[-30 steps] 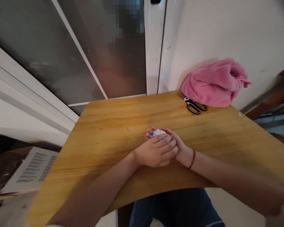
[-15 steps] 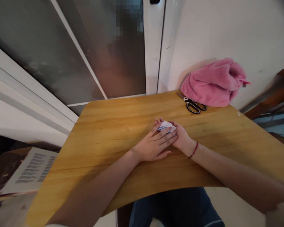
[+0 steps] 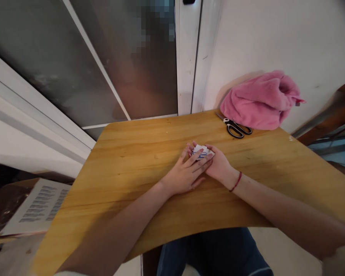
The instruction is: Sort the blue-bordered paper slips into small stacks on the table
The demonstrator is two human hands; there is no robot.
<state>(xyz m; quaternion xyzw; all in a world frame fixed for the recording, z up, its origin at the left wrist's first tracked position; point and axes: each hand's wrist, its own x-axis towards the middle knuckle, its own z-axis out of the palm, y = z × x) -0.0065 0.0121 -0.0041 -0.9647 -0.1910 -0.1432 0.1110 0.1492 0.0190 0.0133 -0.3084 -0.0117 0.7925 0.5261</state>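
A small white block [image 3: 199, 148], with blue markings on its face, is held between my two hands a little above the tabletop. It looks like a stack of paper or cards, but fingers cover much of it. My right hand [image 3: 220, 165], with a red string on the wrist, cups it from the right side and beneath. My left hand [image 3: 184, 174] reaches over from the left, its thumb at the near-left edge and its fingers laid across the top. The left little finger sticks out apart from the block.
Black-handled scissors [image 3: 236, 128] lie beyond my right hand, beside a bunched pink plush cloth [image 3: 260, 101] against the wall. The wooden table [image 3: 126, 153] meets a sliding glass door [image 3: 149, 76]. A cardboard box [image 3: 34, 207] stands on the lower left.
The left fingers have shifted slightly and spread over the white block, uncovering a different part of its blue markings. The block has turned a little; both forearms stay about where they were.
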